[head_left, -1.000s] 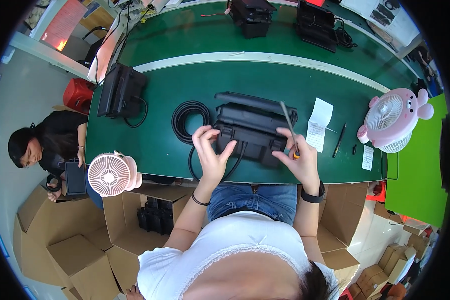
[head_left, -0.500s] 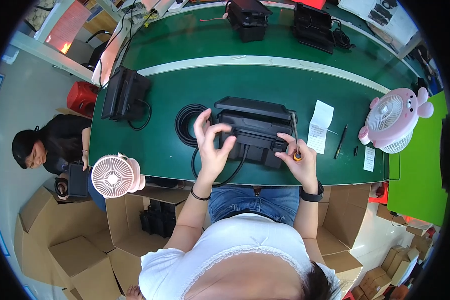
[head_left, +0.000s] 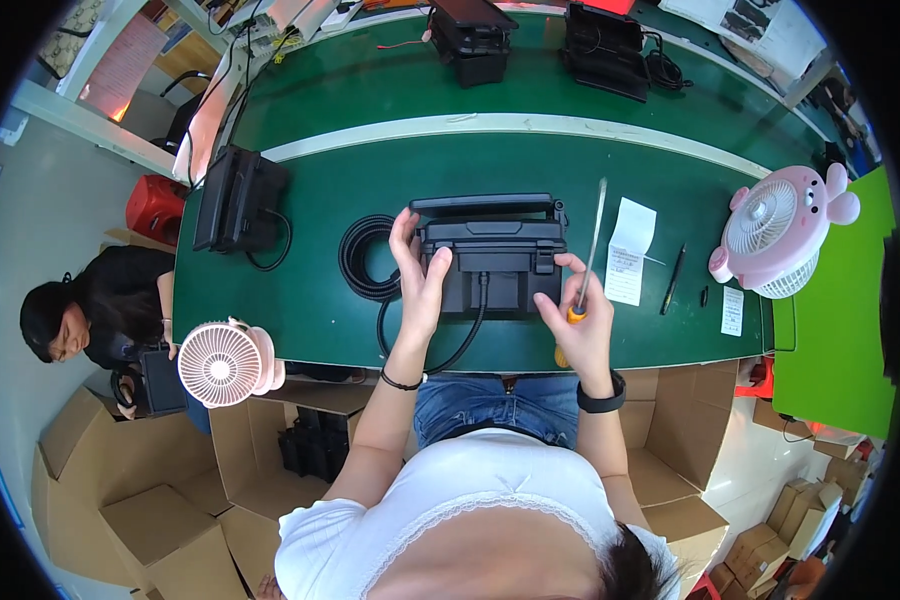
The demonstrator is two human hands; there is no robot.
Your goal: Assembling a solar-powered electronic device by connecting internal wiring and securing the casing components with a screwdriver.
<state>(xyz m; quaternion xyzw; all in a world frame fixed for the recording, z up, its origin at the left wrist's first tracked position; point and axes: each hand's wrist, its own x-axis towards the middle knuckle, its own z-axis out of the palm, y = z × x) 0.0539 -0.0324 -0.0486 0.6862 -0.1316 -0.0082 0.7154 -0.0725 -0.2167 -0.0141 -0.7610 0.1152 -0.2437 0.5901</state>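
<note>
Resting at the front part of the green table (head_left: 530, 345), the black case (head_left: 503, 288) sits right between two working hands, its lid (head_left: 485, 206) raised at the back! Over on its left end, the left hand (head_left: 420, 285) has its fingers spread, thumb lying against the upper front corner, the others reaching up beside the lid's edge; how hard they press, I cannot tell. Across to the right hand (head_left: 582, 318), and it's a busy one: its fingers are closed around the orange handle of a screwdriver (head_left: 577, 314), the shaft pointing up and away past the case. At the same time, thumb and forefinger stand parted at the case's right end, close by the latch (head_left: 543, 258).

Out of the front wall comes a black cable (head_left: 483, 293), dropping toward the table's near edge, curving left behind the left forearm and leading up to a neat coil (head_left: 351, 262). To the right, a folded paper sheet (head_left: 625, 275) lies flat, then a black pen (head_left: 673, 282), then a pink fan with ears (head_left: 765, 228). Far left, a second black case (head_left: 232, 200) stands on the table, and beyond the edge a co-worker (head_left: 120, 290) in black holds a dark box (head_left: 164, 381).
</note>
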